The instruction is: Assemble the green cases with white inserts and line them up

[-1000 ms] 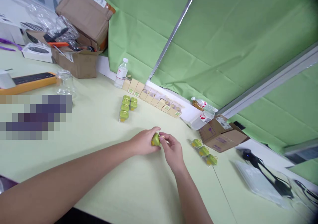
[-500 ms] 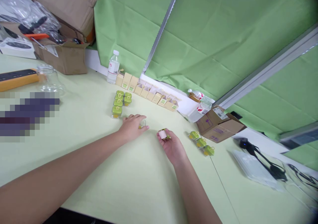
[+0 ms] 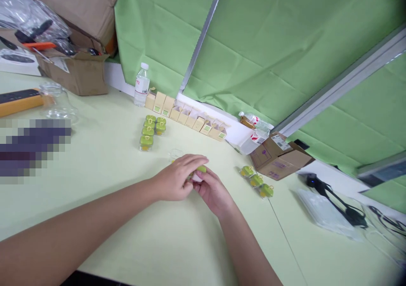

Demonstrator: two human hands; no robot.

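Note:
My right hand (image 3: 214, 191) grips a small green lid (image 3: 201, 168) with a pale white inner part. My left hand (image 3: 174, 178) is closed against the same lid from the left, its fingers reaching over the top and its thumb underneath. Part of the lid is hidden by the fingers. Just behind my left hand stands a small clear jar (image 3: 175, 153) without a lid, a bit of yellow at its base. Several green-lidded jars (image 3: 146, 140) stand grouped at the left, and three more green-lidded jars (image 3: 256, 180) form a row at the right.
Along the wall runs a row of small cardboard boxes (image 3: 184, 115), with a water bottle (image 3: 141, 85) at its left end. A brown carton (image 3: 274, 157) and lying bottles (image 3: 253, 140) are at the right. A glass jug (image 3: 57, 102) stands at the left by a power strip (image 3: 20, 101).
My left hand has left the clear jar and moved right to the lid in my right hand. The lid has tipped and shifted slightly left, so its green top shows.

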